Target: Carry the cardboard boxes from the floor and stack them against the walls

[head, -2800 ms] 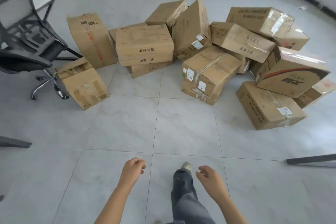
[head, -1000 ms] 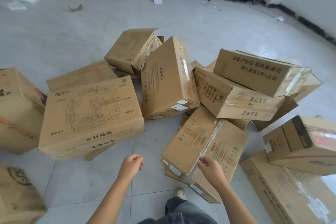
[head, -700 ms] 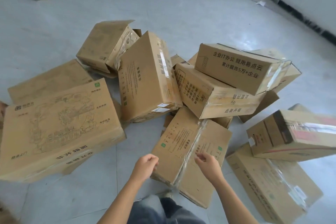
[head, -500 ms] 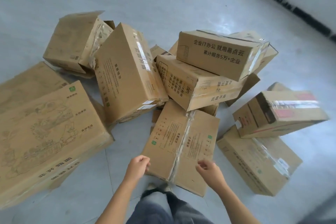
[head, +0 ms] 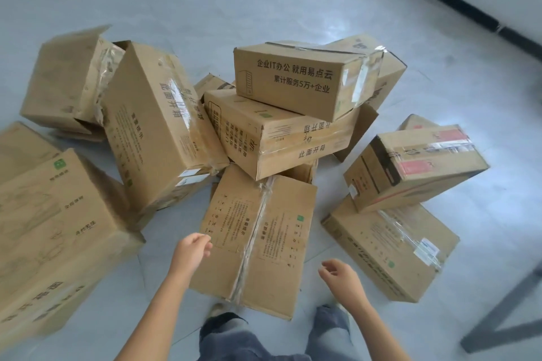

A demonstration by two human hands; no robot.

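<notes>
Cardboard boxes point(head: 158, 126) lie in a loose heap on the grey floor point(head: 264, 3), spread across the middle of the frame from the left edge to the right. I count at least twelve; several show only a corner, so I cannot tell the exact number.

One flat box point(head: 258, 237) lies lowest in the centre, taped down its middle, with a small green square printed near its right side. The left hand point(head: 192, 252) sits at that box's left edge with fingers curled, but I cannot tell whether it actually grips the cardboard. The right hand point(head: 341, 275) hangs just off the box's right edge, fingers loosely bent, holding nothing.

In the upper centre, the topmost box point(head: 299, 79) reads "企业IT办公 就用易点云" and below that "累计服务5万+企业". The second box point(head: 278, 138), beneath it, carries "此面开箱" on its near face. At the right, one tilted box point(head: 416, 161) bears red labels under clear tape and rests on a long box point(head: 390, 249). A big box point(head: 58, 228) at the left edge shows a green square logo. A dark metal leg point(head: 498, 316) crosses the lower right corner.
</notes>
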